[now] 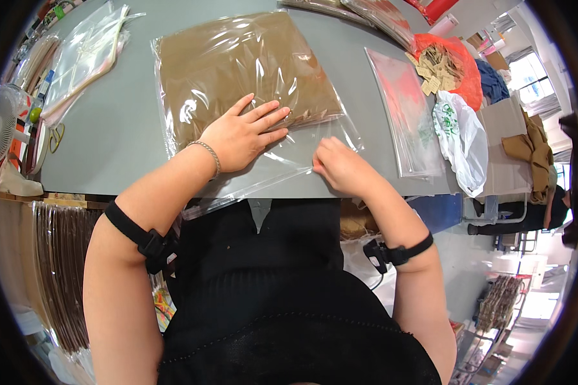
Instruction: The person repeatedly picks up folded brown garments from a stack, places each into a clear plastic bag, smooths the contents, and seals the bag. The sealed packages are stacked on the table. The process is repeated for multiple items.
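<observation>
Before me on the grey table lies a folded brown garment or cloth [231, 53] inside a clear plastic bag [289, 156]. My left hand [241, 134] rests flat on the bag over the brown fabric, fingers spread. Pinched in the fingers of my right hand [339, 166] is the bag's loose open end, to the right of its flap strip. That flap strip [250, 190] runs slantwise from the right fingers down to the table's front edge and hangs slightly over it. The right fingertips are partly hidden by the curled hand.
On the right lie flat clear bags [409, 115], a red bag [469, 72] of cardboard tags [436, 67] and a white plastic bag [462, 144]. Left are more clear bags [84, 62], scissors [56, 138] and a fan [1, 122]. A person [556, 207] is far right.
</observation>
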The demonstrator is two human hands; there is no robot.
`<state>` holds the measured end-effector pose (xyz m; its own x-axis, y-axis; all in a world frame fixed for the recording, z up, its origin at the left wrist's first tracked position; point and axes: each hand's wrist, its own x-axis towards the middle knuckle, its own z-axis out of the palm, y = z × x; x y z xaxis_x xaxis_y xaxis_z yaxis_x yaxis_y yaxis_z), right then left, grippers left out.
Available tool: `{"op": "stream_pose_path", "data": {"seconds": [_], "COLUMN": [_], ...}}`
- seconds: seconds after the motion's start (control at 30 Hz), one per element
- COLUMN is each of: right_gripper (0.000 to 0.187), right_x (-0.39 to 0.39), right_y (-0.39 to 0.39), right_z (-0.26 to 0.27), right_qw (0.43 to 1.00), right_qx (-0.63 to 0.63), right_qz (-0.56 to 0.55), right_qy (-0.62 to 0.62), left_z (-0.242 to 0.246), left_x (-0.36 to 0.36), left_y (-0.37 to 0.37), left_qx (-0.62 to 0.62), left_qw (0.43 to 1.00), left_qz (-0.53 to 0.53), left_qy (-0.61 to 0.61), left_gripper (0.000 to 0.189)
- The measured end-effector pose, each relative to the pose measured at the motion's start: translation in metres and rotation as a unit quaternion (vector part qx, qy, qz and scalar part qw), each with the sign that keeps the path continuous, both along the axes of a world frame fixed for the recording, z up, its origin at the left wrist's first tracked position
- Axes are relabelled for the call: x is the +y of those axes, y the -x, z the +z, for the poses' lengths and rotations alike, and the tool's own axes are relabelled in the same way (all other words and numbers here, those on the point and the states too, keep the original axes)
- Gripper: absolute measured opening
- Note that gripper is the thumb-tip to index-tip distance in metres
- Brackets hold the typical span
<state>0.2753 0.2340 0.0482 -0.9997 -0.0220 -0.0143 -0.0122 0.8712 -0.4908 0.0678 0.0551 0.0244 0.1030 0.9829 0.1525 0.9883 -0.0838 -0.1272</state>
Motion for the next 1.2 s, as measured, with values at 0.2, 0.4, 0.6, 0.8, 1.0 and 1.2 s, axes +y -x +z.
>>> {"op": "stream_pose_path", "data": {"seconds": [0.2,0.4,0.6,0.8,1.0,1.2], "right_gripper": [0.010,0.014,0.048,0.023,0.017,0.040], "right_x": [0.013,0.027,-0.098,-0.054,0.040,0.061], "right_y": [-0.128,-0.147,-0.023,-0.031,-0.181,-0.134], "right_z": [0.031,0.021,-0.001,0.005,-0.016,0.006], "right_qw": [0.887,0.953,0.746,0.878,0.912,0.933], "right_qx": [-0.311,-0.151,-0.320,-0.176,-0.345,0.090], "right_qz": [0.073,-0.262,-0.198,0.077,-0.160,-0.277], "right_qy": [0.335,0.037,0.549,0.438,-0.156,-0.210], "left_z": [0.005,0.023,0.016,0.005,0.034,0.063], "left_x": [-0.003,-0.010,-0.015,-0.015,-0.025,-0.114], "left_y": [-0.001,0.005,0.007,0.004,0.010,0.012], "left_qx": [-0.030,-0.180,-0.077,-0.029,-0.267,0.006], "left_qw": [0.999,0.983,0.997,1.000,0.964,0.989], "left_qz": [-0.021,-0.025,-0.004,-0.006,-0.013,0.146], "left_qy": [0.006,0.018,0.007,-0.010,-0.021,0.038], "left_gripper": [0.047,0.054,0.056,0.053,0.055,0.061]}}
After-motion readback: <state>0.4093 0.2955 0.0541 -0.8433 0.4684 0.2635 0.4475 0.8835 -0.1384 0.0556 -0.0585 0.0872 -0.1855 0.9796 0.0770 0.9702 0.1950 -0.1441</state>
